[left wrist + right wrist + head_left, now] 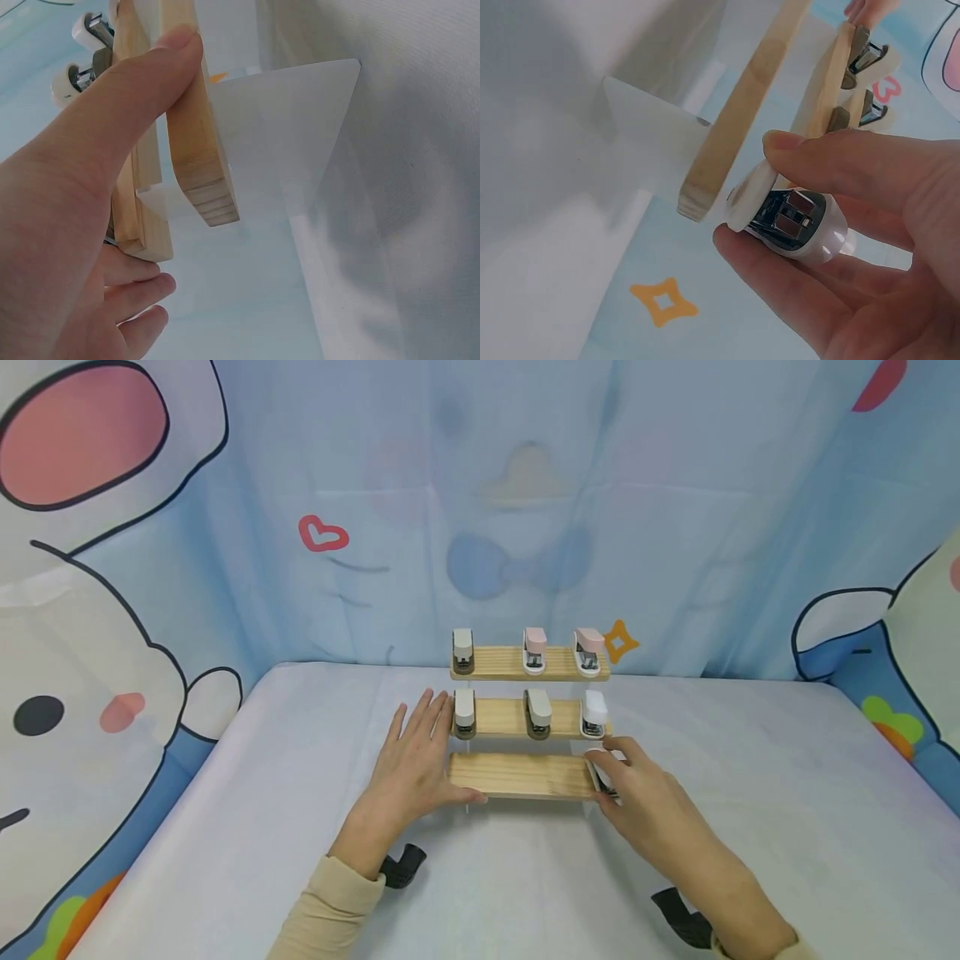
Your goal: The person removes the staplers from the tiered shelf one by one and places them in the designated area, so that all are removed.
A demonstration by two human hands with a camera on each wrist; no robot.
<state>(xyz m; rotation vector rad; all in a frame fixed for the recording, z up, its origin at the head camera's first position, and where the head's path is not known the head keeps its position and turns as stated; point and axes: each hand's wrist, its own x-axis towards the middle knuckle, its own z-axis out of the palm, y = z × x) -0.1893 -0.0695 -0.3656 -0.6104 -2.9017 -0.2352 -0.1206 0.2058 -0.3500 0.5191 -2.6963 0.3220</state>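
Observation:
A small white stapler (802,225) is pinched between the thumb and fingers of my right hand (660,802). It is by the right end of the lowest wooden shelf (521,777); whether it touches the wood I cannot tell. My left hand (408,777) lies at the left side of the rack, fingers straight, its thumb against the front edge of that lowest shelf. Three staplers in white and grey tones, one being the middle stapler (537,712), stand on the middle shelf (501,718). On the top shelf (491,664) are a white stapler (462,647) and two pink staplers (534,647).
Clear side panels (292,127) hold up the stepped shelves on a white-covered table (750,793). A blue cartoon curtain (375,443) hangs behind the rack. Black wrist mounts, such as the left mount (405,866), stick out near both wrists.

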